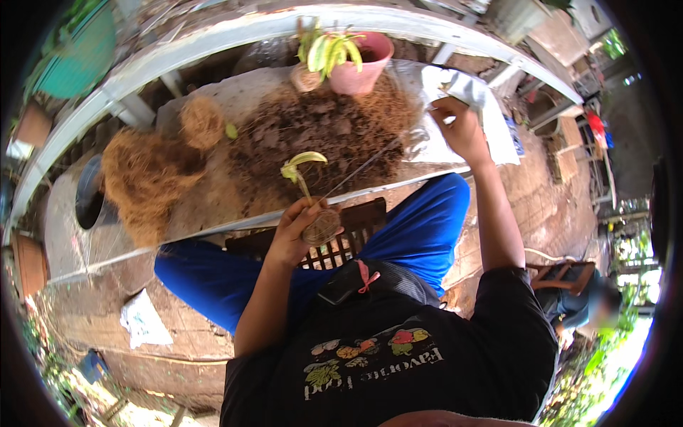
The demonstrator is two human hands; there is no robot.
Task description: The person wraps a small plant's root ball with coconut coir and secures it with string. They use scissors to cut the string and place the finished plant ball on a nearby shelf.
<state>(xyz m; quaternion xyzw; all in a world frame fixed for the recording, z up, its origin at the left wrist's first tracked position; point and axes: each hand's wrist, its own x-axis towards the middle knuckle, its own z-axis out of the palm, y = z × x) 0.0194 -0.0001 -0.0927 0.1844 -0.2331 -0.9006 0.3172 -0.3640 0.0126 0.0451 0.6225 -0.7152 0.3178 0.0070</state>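
Observation:
My left hand [292, 230] grips a round root ball of brown fibre [321, 227] with string wound about it. From its top rises a small plant [303, 166] with a pale stem and a curved yellow-green leaf. A thin string [365, 164] stretches taut from the ball up to the right. At its far end my right hand [458, 127] is raised over a white plastic sheet, thumb and fingers pinched together on the string. Dark soil mixed with coconut fibre [320, 133] lies spread on the tabletop beyond the plant.
A pink pot [358, 66] with a leafy plant stands at the table's back. On the left are a coconut fibre heap [147, 173], a fibre ball [203, 121] and a black pot [90, 195]. The white sheet [493, 136] covers the right end. Another person [581, 304] sits behind at right.

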